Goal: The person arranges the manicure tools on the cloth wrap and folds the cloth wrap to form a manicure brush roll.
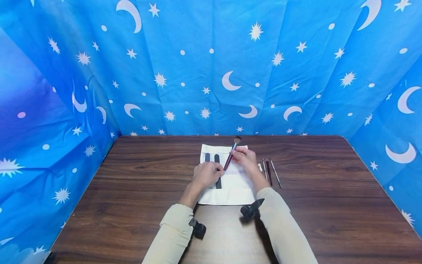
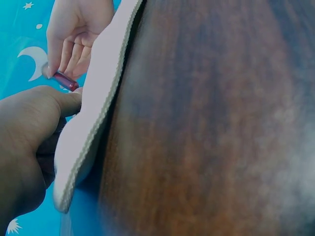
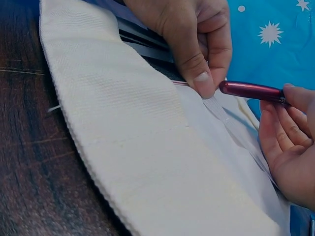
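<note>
Right grip: this hand pinches the brush between thumb and fingers, so it is narrow and holding.
Brush: it is over the white cloth, between the two hands, and tilted. Its fluffy end points to the far side of the desk. Its shiny dark red handle points down toward the left fingers.
Handle tip: it is just beside the left thumb; I cannot tell if they touch.
Left grip: this hand pinches the white band with thumb and finger, so it is narrow too.
White band: it runs across the cloth, away from the left thumb.
White cloth: it lies spread out under both hands, with a wide fold along the near side.
Black strips: two flat ones lie side by side on the left part of the cloth, partly behind the left hand.
Thin sticks: three lie just right of the cloth, two silvery and one dark red.
Sleeves: both are pale, and each wrist has a small black camera.
Desk: it is brown with wood lines.
Blue curtain: it hangs behind, with white moons and stars.
</note>
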Tool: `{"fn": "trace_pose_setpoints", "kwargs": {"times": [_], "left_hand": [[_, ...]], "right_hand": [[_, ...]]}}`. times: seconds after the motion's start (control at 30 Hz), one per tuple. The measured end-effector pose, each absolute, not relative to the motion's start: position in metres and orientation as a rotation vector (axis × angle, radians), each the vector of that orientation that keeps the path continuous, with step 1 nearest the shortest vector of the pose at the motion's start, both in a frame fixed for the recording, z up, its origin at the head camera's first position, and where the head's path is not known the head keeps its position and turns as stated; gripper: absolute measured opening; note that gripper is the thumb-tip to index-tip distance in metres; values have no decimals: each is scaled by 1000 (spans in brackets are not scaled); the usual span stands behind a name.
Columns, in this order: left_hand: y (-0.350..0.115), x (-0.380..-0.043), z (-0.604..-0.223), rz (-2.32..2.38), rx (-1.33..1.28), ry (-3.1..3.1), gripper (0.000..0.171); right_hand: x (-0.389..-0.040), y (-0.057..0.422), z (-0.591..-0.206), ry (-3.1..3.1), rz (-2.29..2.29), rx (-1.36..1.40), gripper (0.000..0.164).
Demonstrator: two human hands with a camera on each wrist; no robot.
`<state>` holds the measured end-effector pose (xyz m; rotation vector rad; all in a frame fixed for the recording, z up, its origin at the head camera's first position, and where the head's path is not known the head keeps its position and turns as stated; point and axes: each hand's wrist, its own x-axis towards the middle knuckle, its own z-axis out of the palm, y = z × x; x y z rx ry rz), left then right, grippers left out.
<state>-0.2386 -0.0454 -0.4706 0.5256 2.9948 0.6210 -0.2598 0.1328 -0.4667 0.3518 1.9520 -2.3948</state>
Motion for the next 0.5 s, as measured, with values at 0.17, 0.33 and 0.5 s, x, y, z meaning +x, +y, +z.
{"fn": "trace_pose_setpoints", "kwargs": {"times": [0.17,0.33,0.5], "left_hand": [[-45,-237,-471,637,530,2993,7],[-46,-238,-470,654,529,2996,8],[-47,-238,-469,661,524,2996,8]], "right_hand": [[-262,133,-469,1934,-2412,368,26],[-265,133,-471,1914,-2440,377,25],[-265,132,-473,1947,-2419,367,26]]}}
